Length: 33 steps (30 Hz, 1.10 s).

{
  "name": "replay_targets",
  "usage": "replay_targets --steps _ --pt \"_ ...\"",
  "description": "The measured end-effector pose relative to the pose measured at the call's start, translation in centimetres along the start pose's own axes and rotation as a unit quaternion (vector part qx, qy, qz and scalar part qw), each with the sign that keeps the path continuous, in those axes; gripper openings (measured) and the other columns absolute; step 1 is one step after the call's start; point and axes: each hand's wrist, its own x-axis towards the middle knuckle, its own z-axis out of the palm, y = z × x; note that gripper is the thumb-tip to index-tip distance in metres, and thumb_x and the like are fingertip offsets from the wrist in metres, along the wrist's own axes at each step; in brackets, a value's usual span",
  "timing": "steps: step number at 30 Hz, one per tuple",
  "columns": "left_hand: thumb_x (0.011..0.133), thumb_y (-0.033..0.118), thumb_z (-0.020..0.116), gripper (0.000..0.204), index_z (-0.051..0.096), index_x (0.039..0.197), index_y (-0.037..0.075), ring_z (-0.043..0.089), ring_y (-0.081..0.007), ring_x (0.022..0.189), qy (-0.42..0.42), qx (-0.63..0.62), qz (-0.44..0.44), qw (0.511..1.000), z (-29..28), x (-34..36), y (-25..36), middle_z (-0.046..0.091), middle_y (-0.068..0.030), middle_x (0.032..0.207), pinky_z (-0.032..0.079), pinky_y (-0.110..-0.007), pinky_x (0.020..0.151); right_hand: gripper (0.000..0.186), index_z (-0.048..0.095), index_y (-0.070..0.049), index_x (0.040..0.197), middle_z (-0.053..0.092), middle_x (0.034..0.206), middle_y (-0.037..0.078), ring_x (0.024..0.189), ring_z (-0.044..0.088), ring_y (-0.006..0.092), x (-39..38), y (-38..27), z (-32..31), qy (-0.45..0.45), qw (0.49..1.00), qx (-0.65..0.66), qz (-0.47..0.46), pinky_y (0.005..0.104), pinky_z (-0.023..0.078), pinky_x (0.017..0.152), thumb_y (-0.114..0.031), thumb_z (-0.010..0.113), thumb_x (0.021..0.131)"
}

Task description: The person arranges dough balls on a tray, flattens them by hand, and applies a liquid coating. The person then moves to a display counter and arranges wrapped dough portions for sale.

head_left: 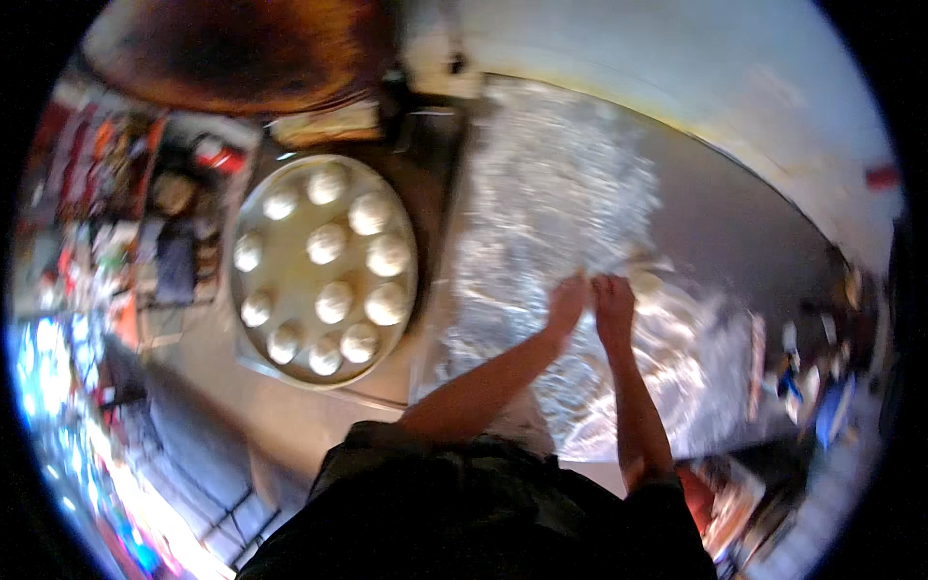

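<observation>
Over the floured metal worktop [551,184], my two hands are close together, nearly touching. My left hand [567,305] is closed, with its fingertips pinched toward the right one. Also closed, my right hand [614,298] bends inward at the wrist. Blur and the fingers hide whatever lies between them. Just beyond the right hand is a pale, rounded piece of dough [648,284] on the surface. To the left, a large round metal tray [288,230] carries several white dough balls [326,244], spaced apart.
A big dark, scorched dome-shaped metal thing [242,53] stands at the far left. On the worktop's right lies a rolling-pin-like stick [757,367], near assorted tools and a blue item [833,411]. Packed shelves [106,184] line the left. A pale wall [754,87] rises behind the worktop.
</observation>
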Motion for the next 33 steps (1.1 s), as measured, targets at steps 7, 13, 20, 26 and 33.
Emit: replay_targets --steps 7,13,20,26,33 --pt "0.096 0.025 0.065 0.048 0.049 0.136 0.004 0.064 -0.0263 0.103 -0.120 -0.333 0.055 0.934 -16.8 -7.1 -0.1 0.064 -0.0114 0.115 0.052 -0.043 0.093 0.019 0.065 0.002 0.111 0.067 0.101 0.017 0.087 0.066 0.0286 -0.3 -17.1 -7.3 0.016 0.961 0.254 0.107 0.0390 0.052 0.080 -0.009 0.061 0.095" --pt "0.102 0.038 0.052 0.037 0.062 0.121 0.008 0.060 -0.0237 0.092 0.333 0.007 0.240 0.912 -44.5 -6.0 -1.2 0.064 -0.0084 0.110 0.050 -0.040 0.076 0.019 0.068 0.000 0.111 0.068 0.098 0.015 0.086 0.066 0.0247 -4.9 -15.8 -2.1 -0.102 0.948 0.268 0.140 0.0353 0.053 0.076 -0.011 0.065 0.096" --pt "0.098 0.050 0.051 0.062 0.047 0.147 0.012 0.039 -0.0405 0.139 0.469 0.475 0.027 0.744 -61.5 0.1 1.8 0.044 -0.0217 0.151 0.028 -0.055 0.115 0.031 0.067 -0.004 0.111 0.067 0.108 0.018 0.103 0.063 0.0379 -8.1 -14.0 3.1 -0.085 0.990 0.094 0.058 0.0472 0.051 0.090 -0.018 0.075 0.084" --pt "0.104 0.026 0.052 0.040 0.057 0.134 -0.001 0.055 -0.0305 0.126 0.203 0.203 0.324 0.902 -33.5 -6.0 0.2 0.059 -0.0168 0.137 0.041 -0.041 0.108 0.023 0.066 -0.002 0.109 0.064 0.101 0.018 0.090 0.064 0.0358 -8.4 -14.8 -1.0 0.015 0.978 0.199 0.066 0.0456 0.052 0.072 -0.010 0.072 0.088" --pt "0.102 0.049 0.052 0.061 0.053 0.137 -0.001 0.058 -0.0260 0.121 -0.118 0.054 0.078 0.989 -2.6 -8.7 -1.3 0.061 -0.0143 0.128 0.046 -0.041 0.104 0.014 0.064 -0.002 0.101 0.066 0.093 0.015 0.083 0.067 0.0306 -5.9 -6.1 -4.3 0.167 0.924 0.211 0.272 0.0390 0.054 0.076 -0.003 0.068 0.087"
